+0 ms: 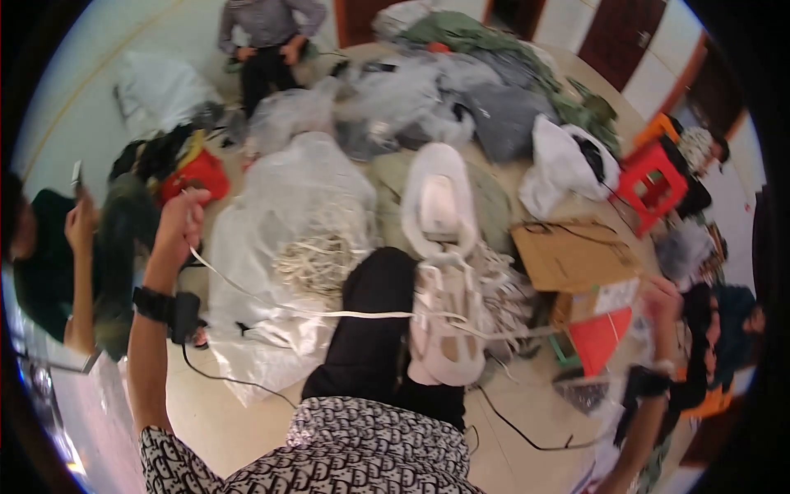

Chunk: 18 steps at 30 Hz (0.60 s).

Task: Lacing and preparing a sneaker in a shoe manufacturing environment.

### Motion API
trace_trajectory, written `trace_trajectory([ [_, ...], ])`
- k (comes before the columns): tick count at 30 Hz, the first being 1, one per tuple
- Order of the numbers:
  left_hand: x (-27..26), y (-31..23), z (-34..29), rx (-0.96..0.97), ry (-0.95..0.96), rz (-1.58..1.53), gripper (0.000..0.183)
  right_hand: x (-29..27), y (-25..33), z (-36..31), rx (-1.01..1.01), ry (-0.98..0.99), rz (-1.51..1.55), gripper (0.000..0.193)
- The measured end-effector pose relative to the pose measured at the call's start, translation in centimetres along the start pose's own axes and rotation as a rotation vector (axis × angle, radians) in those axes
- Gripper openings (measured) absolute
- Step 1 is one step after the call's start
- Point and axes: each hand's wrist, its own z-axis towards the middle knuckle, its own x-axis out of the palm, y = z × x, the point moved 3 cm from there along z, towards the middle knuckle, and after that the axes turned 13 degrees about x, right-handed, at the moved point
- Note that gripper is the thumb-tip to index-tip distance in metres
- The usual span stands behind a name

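Note:
A pale sneaker (448,358) lies over my lap, its toe toward me and its opening at the far end. A white shoelace (354,314) runs through its eyelets and stretches out to both sides. My left hand (183,221) is raised far out to the left, fingers closed on one end of the lace. Far to the right, my right hand (658,303) is closed and somewhat blurred, with the lace's other side drawn out toward it. A bundle of loose cream laces (317,265) rests on a whitish plastic sheet (271,193) left of the sneaker.
Several pale shoes (508,300) are heaped right of my lap, beside an open cardboard box (568,255). A red stool (654,183) stands farther right. Plastic bags (403,95) cover the floor ahead. Black cables (535,445) trail near me. Other people sit left, right and ahead.

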Motion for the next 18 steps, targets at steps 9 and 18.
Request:
trace_trajectory([
  [9,27.1,7.0,-12.1,-0.528,0.579,-0.241,0.026,19.1,-6.1,1.5,-0.598,0.134,-0.771,0.011],
  [18,28.3,6.7,-13.7,0.250,0.678,0.134,0.018,24.9,-8.2,-0.8,-0.692,0.287,-0.811,0.008],
])
